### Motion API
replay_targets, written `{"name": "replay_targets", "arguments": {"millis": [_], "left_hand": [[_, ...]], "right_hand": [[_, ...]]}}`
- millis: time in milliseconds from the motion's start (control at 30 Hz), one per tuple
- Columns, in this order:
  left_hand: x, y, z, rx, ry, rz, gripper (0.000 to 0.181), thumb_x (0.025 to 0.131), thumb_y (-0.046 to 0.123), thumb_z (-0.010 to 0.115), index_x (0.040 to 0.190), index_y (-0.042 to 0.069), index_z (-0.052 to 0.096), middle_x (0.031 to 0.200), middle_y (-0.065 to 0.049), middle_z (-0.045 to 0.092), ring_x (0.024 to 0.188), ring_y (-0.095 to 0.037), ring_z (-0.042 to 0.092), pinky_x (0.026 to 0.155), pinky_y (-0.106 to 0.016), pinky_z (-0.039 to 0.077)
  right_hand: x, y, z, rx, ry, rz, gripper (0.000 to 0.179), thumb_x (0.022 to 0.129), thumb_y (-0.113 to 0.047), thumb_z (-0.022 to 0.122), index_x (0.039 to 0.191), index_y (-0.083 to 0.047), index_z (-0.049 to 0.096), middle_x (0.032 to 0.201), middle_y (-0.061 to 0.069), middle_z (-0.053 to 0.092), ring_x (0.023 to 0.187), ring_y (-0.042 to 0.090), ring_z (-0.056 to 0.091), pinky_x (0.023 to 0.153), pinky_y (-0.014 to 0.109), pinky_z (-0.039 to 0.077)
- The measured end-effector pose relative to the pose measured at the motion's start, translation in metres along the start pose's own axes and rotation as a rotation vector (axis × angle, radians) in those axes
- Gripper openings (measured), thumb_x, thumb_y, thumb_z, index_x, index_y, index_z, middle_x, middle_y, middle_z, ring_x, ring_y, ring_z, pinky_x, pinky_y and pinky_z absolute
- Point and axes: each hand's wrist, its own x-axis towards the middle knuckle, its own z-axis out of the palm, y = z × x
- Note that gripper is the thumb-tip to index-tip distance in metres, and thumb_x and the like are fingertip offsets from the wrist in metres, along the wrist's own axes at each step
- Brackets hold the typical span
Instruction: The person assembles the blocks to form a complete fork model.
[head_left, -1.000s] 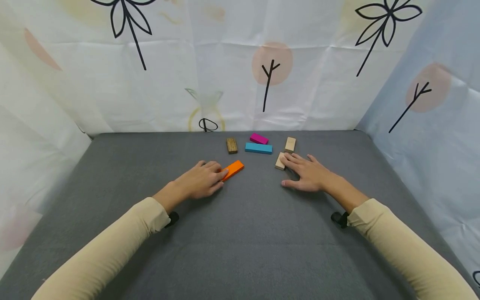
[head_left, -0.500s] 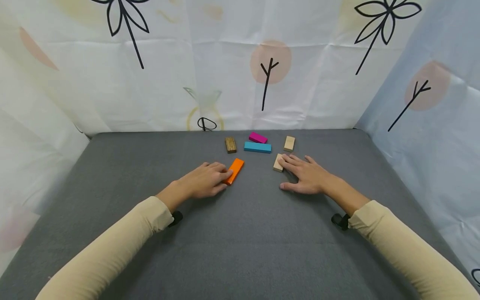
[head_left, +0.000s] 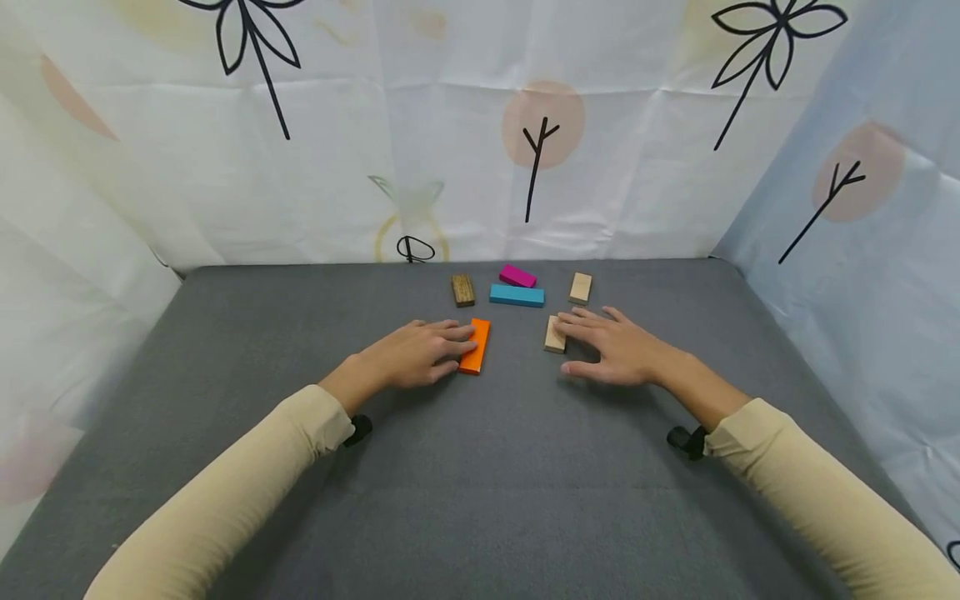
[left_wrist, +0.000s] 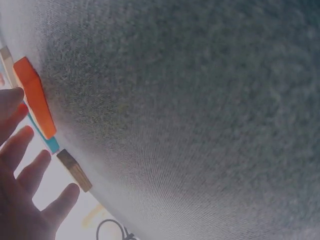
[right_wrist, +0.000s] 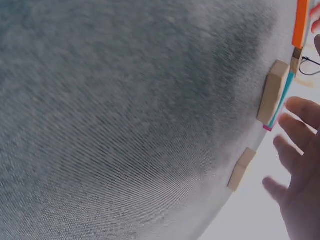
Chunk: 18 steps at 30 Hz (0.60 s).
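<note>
An orange block [head_left: 477, 348] lies nearly lengthwise away from me on the grey table, its left side partly behind the fingertips of my left hand [head_left: 417, 353]. That hand's fingers are extended over the block's edge; in the left wrist view they spread beside the orange block [left_wrist: 36, 97]. My right hand [head_left: 619, 348] has spread fingers, the tips at the right edge of a pale wooden block [head_left: 554, 335]. The right wrist view shows this pale block [right_wrist: 273, 92] in front of the fingertips. Neither hand grips anything. Whether the fingertips touch the blocks is hard to tell.
Behind the hands lie a dark brown block [head_left: 462, 290], a blue block [head_left: 517, 296], a magenta block [head_left: 517, 277] against the blue one's back, and a second pale block [head_left: 580, 287]. A patterned white curtain [head_left: 465, 167] rises at the table's back edge.
The orange block has turned from slanted to almost straight and shifted right; the left fingers have straightened off it. The near pale block has moved toward me and turned straighter.
</note>
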Motion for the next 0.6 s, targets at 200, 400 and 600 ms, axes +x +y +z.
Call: {"name": "replay_targets", "arguments": {"millis": [200,400,600], "left_hand": [[-0.0017,0.001,-0.0015,0.023,-0.058,0.02,0.049,0.105,0.019,0.051,0.152,0.013,0.042,0.157,-0.005,0.038,0.147,-0.028,0.03,0.113,-0.058,0.03],[-0.0027,0.004,-0.0001,0.037,-0.132,-0.003,0.052,0.107,0.025,0.043,0.157,0.017,0.032,0.162,-0.003,0.027,0.15,-0.027,0.021,0.115,-0.06,0.023],[-0.0005,0.0087,0.0032,0.023,-0.159,-0.045,0.054,0.108,0.031,0.039,0.159,0.02,0.025,0.164,0.0,0.021,0.152,-0.025,0.014,0.117,-0.06,0.016]], "right_hand": [[0.0011,-0.0012,0.0003,0.068,-0.01,-0.022,0.064,0.096,-0.041,0.062,0.146,-0.003,0.05,0.156,0.015,0.038,0.142,0.047,0.032,0.112,0.064,0.025],[0.0027,-0.0042,0.0017,0.068,0.006,-0.037,0.061,0.095,-0.039,0.063,0.142,0.0,0.054,0.154,0.015,0.042,0.139,0.047,0.037,0.11,0.065,0.029],[0.0038,-0.0065,0.0018,0.041,0.002,-0.059,0.062,0.094,-0.039,0.063,0.141,0.0,0.055,0.153,0.015,0.044,0.137,0.046,0.041,0.108,0.065,0.031]]}}
